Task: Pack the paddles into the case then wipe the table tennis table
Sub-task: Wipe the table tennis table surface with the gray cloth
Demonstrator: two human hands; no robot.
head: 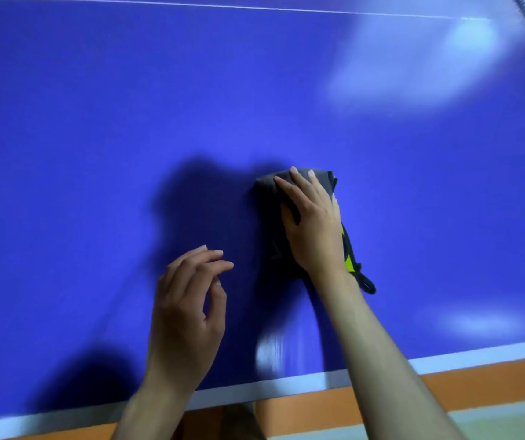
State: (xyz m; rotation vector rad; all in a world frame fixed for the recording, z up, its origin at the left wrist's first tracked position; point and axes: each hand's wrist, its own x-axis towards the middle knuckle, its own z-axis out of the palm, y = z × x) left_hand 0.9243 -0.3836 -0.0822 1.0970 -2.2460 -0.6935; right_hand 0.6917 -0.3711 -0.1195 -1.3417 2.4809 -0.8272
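Apparently we pressed our right hand [313, 223] flat on the case [299, 198].
Left hand [188, 300] hung relaxed beside it; wiping the table [96, 122] seemed next.

We find no readable text, label, brand or number anywhere. Dark case [289, 198] with yellow-green patches bears no legible lettering; blue desk [159, 106] shows only plain white lines.

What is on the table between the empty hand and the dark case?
Head view: only bare blue table, shadowed, between the left hand and the dark grey case.
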